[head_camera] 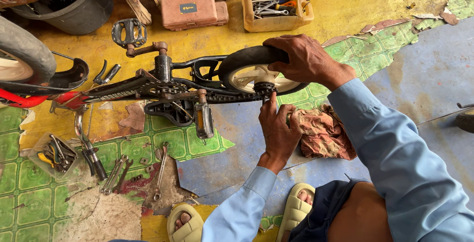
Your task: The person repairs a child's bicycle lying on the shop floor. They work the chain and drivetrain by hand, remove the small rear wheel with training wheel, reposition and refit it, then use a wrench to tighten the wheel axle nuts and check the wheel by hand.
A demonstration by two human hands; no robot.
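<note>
Bracing rear wheel (252, 69) with your right hand (308, 59) clenched on tyre | left hand (276, 128) pinching axle nut (265, 89) | small bike (163, 86) lies sideways on floor | chain on, spanners (116, 173) unused, tightening looks unfinished

Small black-tyred, cream-hubbed rear wheel (249, 72) of an upturned bicycle (148, 86).

The bicycle (163, 86) lies on the floor (424, 69); wrenches (118, 173) lie near of it, a rag (323, 133) right, a tool tray (277, 7) far beyond.
</note>
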